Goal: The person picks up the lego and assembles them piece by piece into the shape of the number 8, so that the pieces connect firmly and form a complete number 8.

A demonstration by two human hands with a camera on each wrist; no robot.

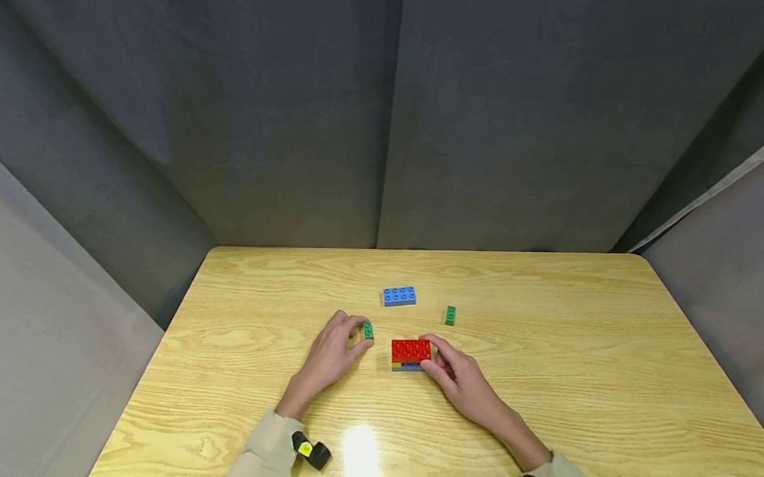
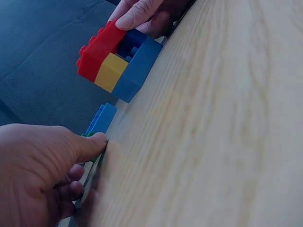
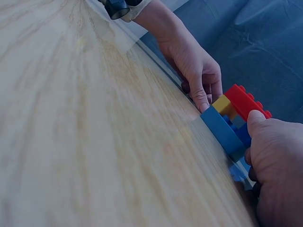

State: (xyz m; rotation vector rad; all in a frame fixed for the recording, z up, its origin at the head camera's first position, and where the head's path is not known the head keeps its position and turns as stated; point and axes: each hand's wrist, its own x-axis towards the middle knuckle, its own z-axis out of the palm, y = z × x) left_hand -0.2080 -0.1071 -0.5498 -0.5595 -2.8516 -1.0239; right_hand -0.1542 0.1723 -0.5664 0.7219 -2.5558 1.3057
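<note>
"Near the middle of the pale wood-grained table (image 1: pixel 234 390), what stands there?"

"A stack of plastic bricks (image 1: pixel 410 355): a studded red brick (image 2: pixel 100 49) on top, a smaller yellow brick (image 2: pixel 111 72) under its left end, a long blue base brick (image 2: pixel 137 71) at the bottom."

"And the fingers?"

"The right hand (image 1: pixel 462 383) pinches the red brick's right end, thumb on the near side, index finger on the far side. Left of the stack, the left hand (image 1: pixel 328 355) pinches a small green plastic brick (image 1: pixel 368 331) between thumb and index finger. Whether that one touches the table, I can't tell."

"Farther out?"

"Beyond the stack lies a loose blue studded brick (image 1: pixel 399 296); right of it and slightly nearer, a second small green brick (image 1: pixel 450 315). Past the far edge hangs a dark grey cloth curtain (image 1: pixel 285 128)."
</note>
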